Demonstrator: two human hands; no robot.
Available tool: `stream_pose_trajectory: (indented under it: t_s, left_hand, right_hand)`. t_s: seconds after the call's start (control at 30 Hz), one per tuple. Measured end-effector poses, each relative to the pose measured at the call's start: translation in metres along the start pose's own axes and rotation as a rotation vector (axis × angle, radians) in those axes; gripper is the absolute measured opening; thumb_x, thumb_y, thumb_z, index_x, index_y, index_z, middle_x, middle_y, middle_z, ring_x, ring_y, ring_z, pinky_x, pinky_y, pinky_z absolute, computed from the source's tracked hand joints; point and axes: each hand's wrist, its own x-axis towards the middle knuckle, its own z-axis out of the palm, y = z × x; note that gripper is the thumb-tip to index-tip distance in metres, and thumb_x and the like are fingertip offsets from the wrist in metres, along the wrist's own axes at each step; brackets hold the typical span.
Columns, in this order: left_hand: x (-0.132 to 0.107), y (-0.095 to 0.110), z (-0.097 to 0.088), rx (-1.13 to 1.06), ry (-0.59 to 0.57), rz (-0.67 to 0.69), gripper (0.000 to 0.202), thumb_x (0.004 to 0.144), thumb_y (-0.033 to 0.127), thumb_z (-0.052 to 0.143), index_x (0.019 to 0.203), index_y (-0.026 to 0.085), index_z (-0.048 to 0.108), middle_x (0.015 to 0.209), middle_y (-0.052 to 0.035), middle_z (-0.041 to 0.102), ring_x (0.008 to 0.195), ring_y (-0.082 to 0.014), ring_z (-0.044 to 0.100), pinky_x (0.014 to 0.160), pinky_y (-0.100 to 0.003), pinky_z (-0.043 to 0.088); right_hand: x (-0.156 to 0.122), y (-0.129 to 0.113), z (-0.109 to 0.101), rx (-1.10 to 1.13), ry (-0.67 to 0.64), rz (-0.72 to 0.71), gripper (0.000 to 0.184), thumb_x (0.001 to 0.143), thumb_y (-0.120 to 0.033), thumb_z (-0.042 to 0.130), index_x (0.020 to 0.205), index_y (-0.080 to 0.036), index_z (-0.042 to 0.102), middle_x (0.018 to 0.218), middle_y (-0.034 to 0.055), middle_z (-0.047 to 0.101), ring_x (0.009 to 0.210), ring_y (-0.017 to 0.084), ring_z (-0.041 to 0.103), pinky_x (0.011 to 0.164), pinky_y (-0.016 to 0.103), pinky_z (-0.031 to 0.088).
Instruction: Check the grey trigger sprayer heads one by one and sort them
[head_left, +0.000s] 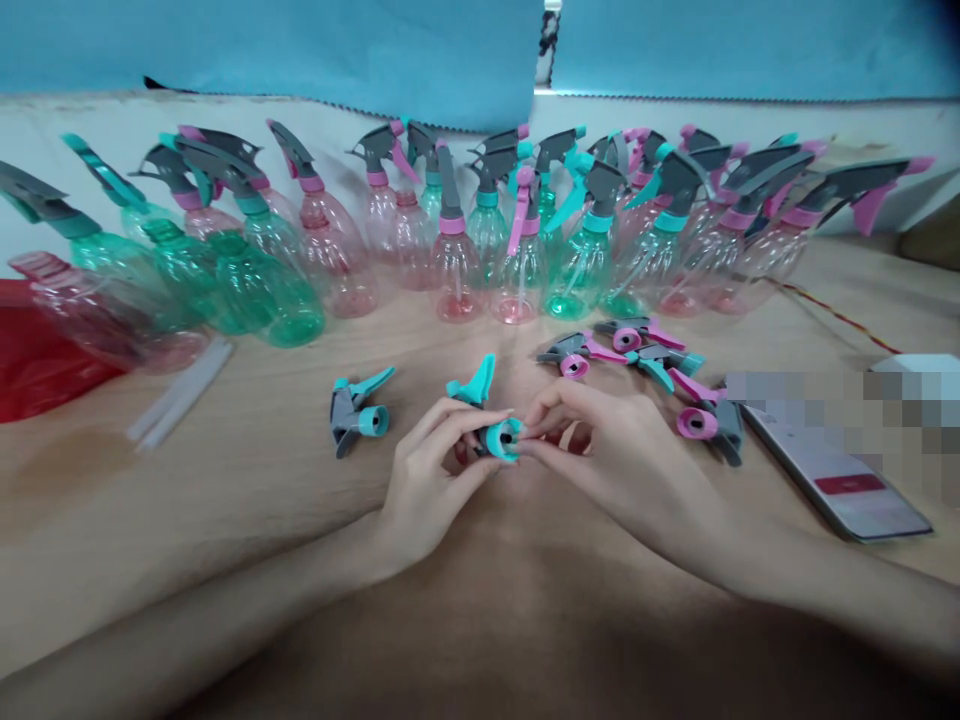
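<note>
Low over the table's middle, my left hand (424, 490) is closed around a grey and teal trigger spray head (474, 385). Its teal collar faces right, with the dark opening showing. My right hand (626, 450) pinches thumb and forefinger at the collar's right rim; whatever sits between those fingertips is too small to make out. Left of my hands lies another grey spray head with a teal collar (373, 421). Beyond my right hand are several loose heads, among them a pink-collared spray head (697, 423) and a grey and teal spray head (664, 362).
Pink and green bottles line the back, many with spray heads; an open green bottle (270, 290) and a tilted open pink bottle (112, 310) stand left. White tubes (184, 395) lie near a red bag (45, 350). At right are a phone (840, 470) and a thin twisted wire (832, 310).
</note>
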Motion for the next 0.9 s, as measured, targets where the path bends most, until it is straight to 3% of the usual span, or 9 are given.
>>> stream_pose_trajectory:
  t_s: [0.17,0.3,0.37,0.5,0.63,0.73,0.9]
  left_hand:
    - [0.0,-0.005,0.001,0.0,0.065,-0.033,0.031,0.075,0.011,0.07,0.103,0.021,0.06,0.087,-0.0003,0.052,0.073,-0.012,0.05,0.064,-0.024,0.044]
    - [-0.001,-0.009,0.002,-0.055,0.062,-0.09,0.028,0.076,0.016,0.069,0.102,0.02,0.058,0.091,-0.0019,0.053,0.076,-0.0138,0.053,0.066,-0.026,0.045]
    - [0.0,-0.008,0.002,-0.04,0.044,-0.114,0.025,0.078,0.018,0.067,0.101,0.02,0.058,0.091,-0.0024,0.054,0.076,-0.0138,0.054,0.065,-0.026,0.046]
    - [0.005,-0.004,-0.002,0.135,-0.056,-0.133,0.028,0.077,0.015,0.066,0.103,0.02,0.059,0.089,-0.0017,0.057,0.076,-0.014,0.055,0.065,-0.025,0.046]
    - [0.008,-0.006,-0.017,0.361,-0.093,-0.019,0.03,0.079,0.018,0.063,0.109,0.02,0.057,0.096,-0.0036,0.06,0.087,-0.0178,0.056,0.078,-0.032,0.046]
    - [0.009,-0.013,-0.032,0.566,-0.11,0.068,0.026,0.083,0.023,0.059,0.108,0.018,0.058,0.1,-0.0058,0.063,0.094,-0.0214,0.055,0.089,-0.039,0.041]
    - [0.007,-0.027,-0.057,0.888,-0.167,0.06,0.024,0.085,0.025,0.053,0.107,0.02,0.062,0.104,-0.0079,0.064,0.097,-0.027,0.055,0.083,-0.042,0.039]
  right_hand:
    - [0.004,0.008,0.01,0.34,-0.016,0.15,0.008,0.073,-0.015,0.066,0.077,-0.02,0.061,0.073,-0.0028,0.069,0.068,0.011,0.065,0.059,0.022,0.048]
    - [0.003,0.019,0.023,0.575,-0.009,0.165,0.017,0.077,-0.027,0.066,0.091,-0.02,0.058,0.081,0.0,0.072,0.077,0.015,0.068,0.068,0.027,0.052]
    - [0.001,0.022,0.028,0.457,0.026,0.09,0.017,0.08,-0.025,0.062,0.096,-0.021,0.058,0.086,0.0005,0.073,0.08,0.016,0.068,0.07,0.028,0.052]
    - [-0.003,0.023,0.029,-0.025,0.072,-0.174,0.017,0.084,-0.015,0.055,0.1,-0.02,0.06,0.096,0.0014,0.072,0.08,0.015,0.067,0.065,0.026,0.05]
    - [0.001,0.021,0.016,-0.131,0.051,-0.369,0.018,0.086,-0.013,0.053,0.101,-0.019,0.06,0.094,-0.0001,0.071,0.083,0.012,0.066,0.071,0.022,0.049]
    - [0.007,0.018,0.002,-0.183,0.077,-0.415,0.016,0.085,-0.013,0.053,0.099,-0.018,0.06,0.094,0.0,0.07,0.086,0.012,0.065,0.073,0.022,0.048]
    - [0.012,0.021,-0.024,-0.343,0.093,-0.373,0.014,0.087,-0.022,0.053,0.099,-0.021,0.06,0.099,0.0006,0.069,0.09,0.016,0.064,0.075,0.028,0.048]
